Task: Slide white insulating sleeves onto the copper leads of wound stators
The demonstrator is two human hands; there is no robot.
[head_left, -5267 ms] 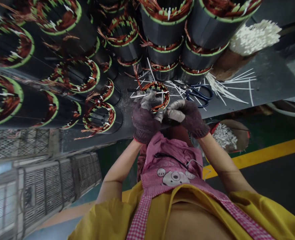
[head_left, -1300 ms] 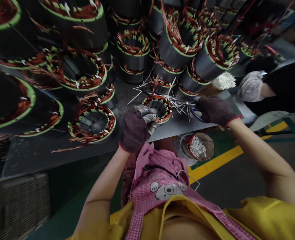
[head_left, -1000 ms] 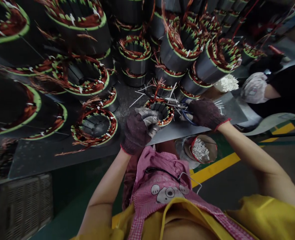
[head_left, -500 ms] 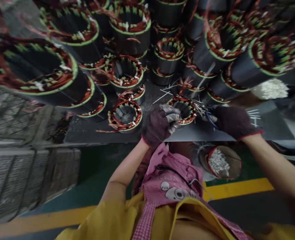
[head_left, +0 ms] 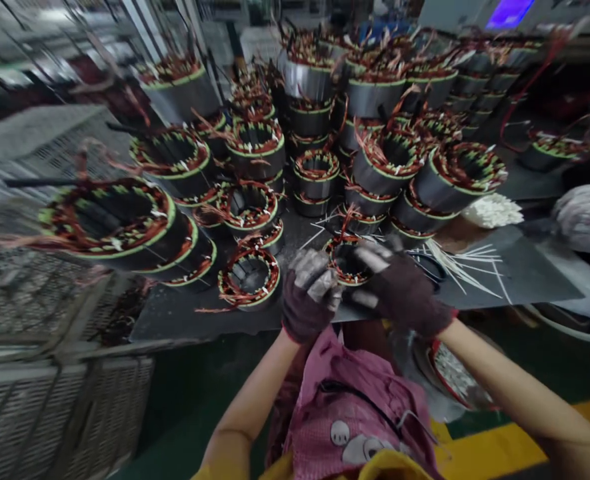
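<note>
Right now, in the head view, the small copper-wound stator (head_left: 346,257) stands on the dark desk (head_left: 539,273), between my two gloved hands. My left hand (head_left: 311,297) is at its left rim, fingers half bent; I can't tell whether they grip it. My right hand (head_left: 399,287), blurred, is partly over its right side, thumb and fingers apart; I see nothing in its grasp and can't tell whether it touches the rim. To the right of the stator, beyond that hand, show the dark handles of scissors (head_left: 439,264), then a fan of white strips (head_left: 467,265); behind those strips, farther right of it, is a white bundle (head_left: 493,211). Left of it sits another stator (head_left: 249,277), and taller stacks (head_left: 315,123) rise behind.
</note>
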